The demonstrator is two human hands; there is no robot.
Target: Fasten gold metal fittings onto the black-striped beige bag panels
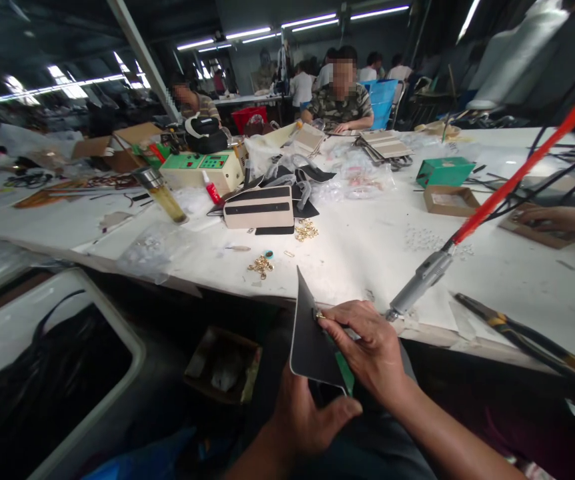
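A stiff black panel (312, 340) with a pale edge stands tilted in front of me, over my lap. My left hand (307, 413) grips it from below, thumb at the lower edge and fingers hidden behind. Against the panel's face, my right hand (367, 340) pinches a small gold metal fitting (320, 316) between thumb and forefinger. Whether the fitting goes through the panel is hidden. On the white table beyond lie a heap of gold fittings (261, 267) and a second gold heap (306, 231).
A grey power screwdriver (420, 287) hangs on a red coiled cord (532, 160) at right, near pliers (527, 333). Beige-and-black bag pieces (259, 208), a glass bottle (162, 195) and a control box (202, 170) stand on the white table (357, 247). A co-worker's hand (542, 217) reaches into a cardboard tray.
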